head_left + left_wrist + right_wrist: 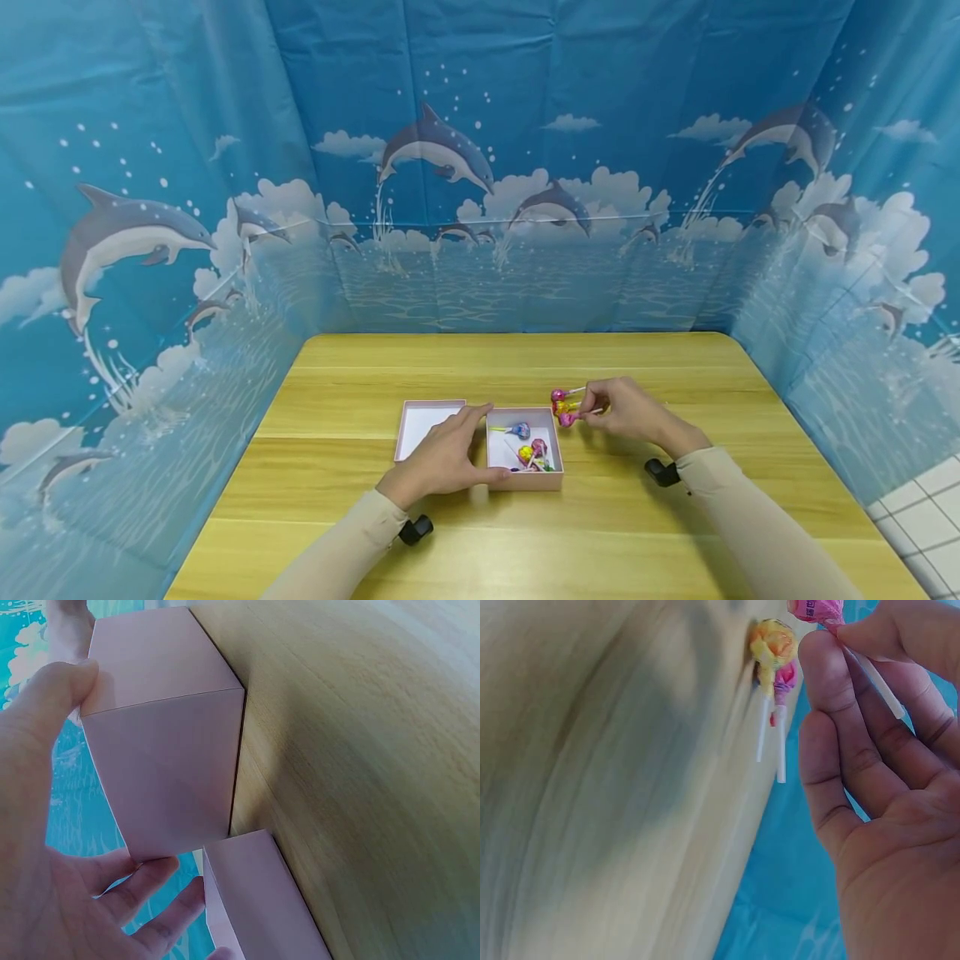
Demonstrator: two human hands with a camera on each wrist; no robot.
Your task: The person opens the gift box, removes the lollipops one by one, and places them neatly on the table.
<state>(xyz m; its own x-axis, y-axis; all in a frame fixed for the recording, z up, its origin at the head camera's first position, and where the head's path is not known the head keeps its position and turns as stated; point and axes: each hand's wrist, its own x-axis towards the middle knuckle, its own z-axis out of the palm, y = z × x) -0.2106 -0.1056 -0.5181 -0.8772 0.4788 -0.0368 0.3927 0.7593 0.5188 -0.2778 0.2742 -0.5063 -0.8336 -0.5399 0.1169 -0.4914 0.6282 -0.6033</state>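
Observation:
My right hand (624,408) pinches a pink-wrapped lollipop (816,610) between thumb and fingertips, close over the table to the right of an open pink box (525,482). Beside it lie a yellow-wrapped lollipop (773,643) and another pink lollipop (558,394). My left hand (444,457) holds the box at its left side, thumb on the front wall and fingers toward the back corner. Inside the box are a blue-wrapped lollipop (521,430) and a small cluster with yellow (526,452) and pink (538,447) wrappers near the front.
A shallow pink lid with a white inside (420,421) lies left of the box, partly behind my left hand. The wooden table (525,542) runs back to a blue dolphin-print curtain (480,283) that hangs around its sides.

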